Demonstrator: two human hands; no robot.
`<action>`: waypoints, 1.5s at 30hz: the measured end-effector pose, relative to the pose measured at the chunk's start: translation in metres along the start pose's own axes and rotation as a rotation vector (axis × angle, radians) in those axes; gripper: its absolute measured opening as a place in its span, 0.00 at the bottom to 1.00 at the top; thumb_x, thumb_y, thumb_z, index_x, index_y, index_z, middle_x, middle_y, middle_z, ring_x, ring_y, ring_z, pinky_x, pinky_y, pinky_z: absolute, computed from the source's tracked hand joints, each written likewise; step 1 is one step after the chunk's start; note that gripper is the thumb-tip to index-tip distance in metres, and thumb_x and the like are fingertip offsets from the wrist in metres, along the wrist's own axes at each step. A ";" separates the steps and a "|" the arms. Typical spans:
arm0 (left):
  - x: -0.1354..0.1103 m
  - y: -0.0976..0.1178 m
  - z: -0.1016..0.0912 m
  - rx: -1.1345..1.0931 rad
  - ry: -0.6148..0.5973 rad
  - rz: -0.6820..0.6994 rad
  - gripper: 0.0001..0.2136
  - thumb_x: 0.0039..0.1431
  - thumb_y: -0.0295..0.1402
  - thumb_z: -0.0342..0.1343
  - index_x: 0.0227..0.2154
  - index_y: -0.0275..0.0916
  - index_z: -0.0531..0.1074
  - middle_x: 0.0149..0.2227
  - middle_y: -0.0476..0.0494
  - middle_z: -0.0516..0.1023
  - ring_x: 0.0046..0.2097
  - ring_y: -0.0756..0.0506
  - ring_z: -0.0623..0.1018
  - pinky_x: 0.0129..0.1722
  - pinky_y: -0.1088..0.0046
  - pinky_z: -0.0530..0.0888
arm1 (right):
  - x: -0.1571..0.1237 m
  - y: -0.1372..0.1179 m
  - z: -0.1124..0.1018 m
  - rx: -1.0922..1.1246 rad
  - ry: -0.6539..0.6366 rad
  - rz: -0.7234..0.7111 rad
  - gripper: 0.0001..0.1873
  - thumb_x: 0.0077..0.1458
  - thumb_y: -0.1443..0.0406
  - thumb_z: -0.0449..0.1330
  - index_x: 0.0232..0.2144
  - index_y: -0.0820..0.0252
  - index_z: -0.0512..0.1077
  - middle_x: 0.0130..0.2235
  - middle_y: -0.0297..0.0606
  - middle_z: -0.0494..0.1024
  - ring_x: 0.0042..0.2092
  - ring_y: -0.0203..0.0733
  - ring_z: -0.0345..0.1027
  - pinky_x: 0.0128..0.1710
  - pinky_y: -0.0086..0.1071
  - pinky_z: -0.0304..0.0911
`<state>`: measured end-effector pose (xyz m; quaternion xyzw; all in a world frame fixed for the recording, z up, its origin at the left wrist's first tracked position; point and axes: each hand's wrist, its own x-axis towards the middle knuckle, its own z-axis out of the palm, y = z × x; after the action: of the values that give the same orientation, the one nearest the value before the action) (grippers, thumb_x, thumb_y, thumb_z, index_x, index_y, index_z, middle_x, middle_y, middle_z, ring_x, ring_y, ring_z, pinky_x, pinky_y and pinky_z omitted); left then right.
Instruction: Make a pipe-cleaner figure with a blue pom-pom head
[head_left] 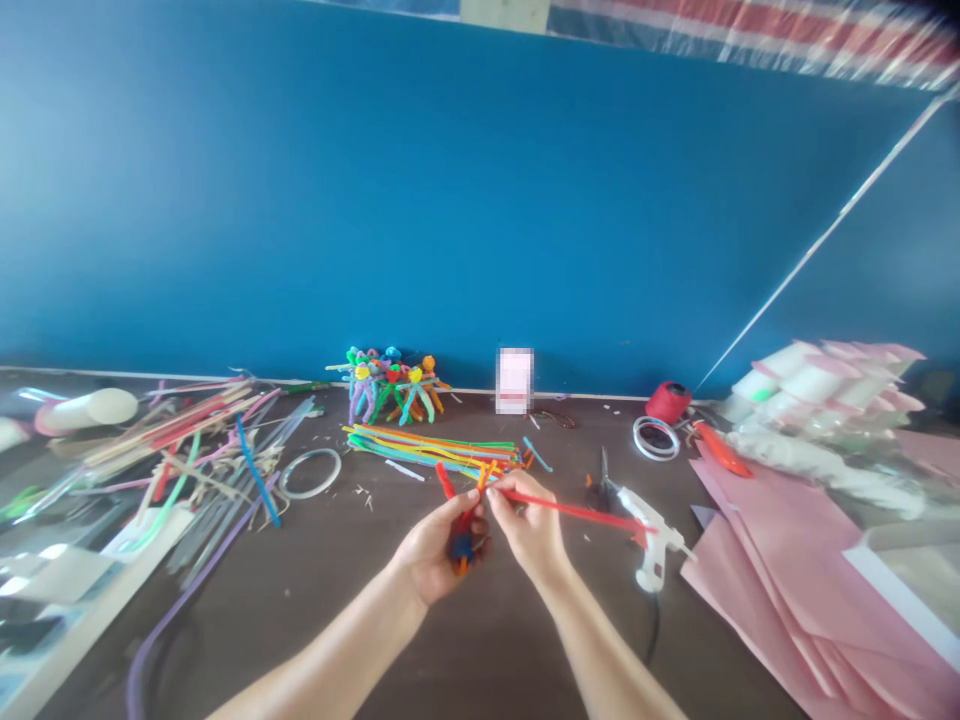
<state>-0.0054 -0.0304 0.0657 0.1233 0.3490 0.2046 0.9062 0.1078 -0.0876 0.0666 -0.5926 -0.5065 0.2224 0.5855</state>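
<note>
My left hand (439,545) is closed around a small pipe-cleaner figure (463,546) of orange, red and blue. My right hand (531,525) pinches a long red pipe cleaner (577,512) that runs from the figure out to the right. A short red end (445,481) sticks up above my left fingers. Both hands meet just in front of a bundle of coloured pipe cleaners (431,448) lying on the dark brown table (480,640).
Finished pipe-cleaner figures (390,385) stand against the blue wall. A white glue gun (651,545) and scissors (604,478) lie right of my hands, pink paper sheets (780,580) further right. A red thread spool (667,402), tape rings (309,472) and loose straws (202,440) lie about.
</note>
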 end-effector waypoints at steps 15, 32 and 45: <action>0.018 0.003 -0.017 1.021 0.229 1.072 0.02 0.42 0.31 0.58 0.21 0.39 0.74 0.23 0.48 0.73 0.29 0.48 0.69 0.34 0.72 0.65 | -0.009 -0.015 -0.005 -0.695 -0.062 -0.345 0.09 0.54 0.71 0.49 0.29 0.59 0.69 0.28 0.38 0.71 0.32 0.39 0.64 0.34 0.32 0.56; 0.005 0.011 -0.010 0.475 -0.190 0.493 0.07 0.37 0.32 0.62 0.19 0.35 0.70 0.20 0.50 0.69 0.26 0.51 0.69 0.30 0.76 0.66 | 0.004 -0.002 0.002 0.778 -0.098 0.505 0.11 0.37 0.63 0.64 0.21 0.60 0.65 0.21 0.29 0.66 0.24 0.32 0.58 0.26 0.26 0.54; 0.021 0.001 -0.021 0.738 0.233 0.761 0.08 0.40 0.35 0.60 0.22 0.35 0.72 0.19 0.51 0.70 0.21 0.53 0.65 0.22 0.78 0.61 | -0.016 0.003 0.008 -0.392 0.052 -0.161 0.06 0.53 0.67 0.52 0.28 0.59 0.68 0.29 0.37 0.72 0.33 0.40 0.64 0.37 0.34 0.56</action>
<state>-0.0056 -0.0184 0.0388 0.5273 0.4266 0.3947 0.6199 0.0956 -0.0969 0.0572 -0.6585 -0.5703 0.0567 0.4877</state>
